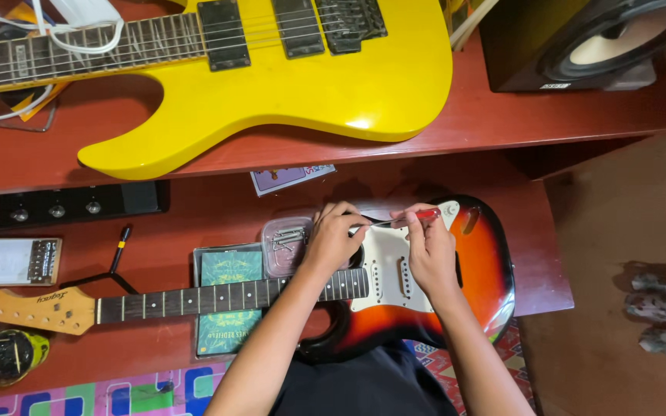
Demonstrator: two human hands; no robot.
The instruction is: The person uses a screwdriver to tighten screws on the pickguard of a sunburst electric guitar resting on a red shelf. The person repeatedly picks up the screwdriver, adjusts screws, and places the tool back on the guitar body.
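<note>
Sunburst electric guitar lies flat on the lower red-brown shelf, body at the shelf's right edge. Left hand pinches closed near the white pickguard; what it holds is too small to tell. Right hand is closed on a red-handled screwdriver, tip toward the left fingers. Clear plastic tray of small parts sits just beside the left hand. Yellow guitar and speaker are on the upper shelf. Open brown floor to the right.
</note>
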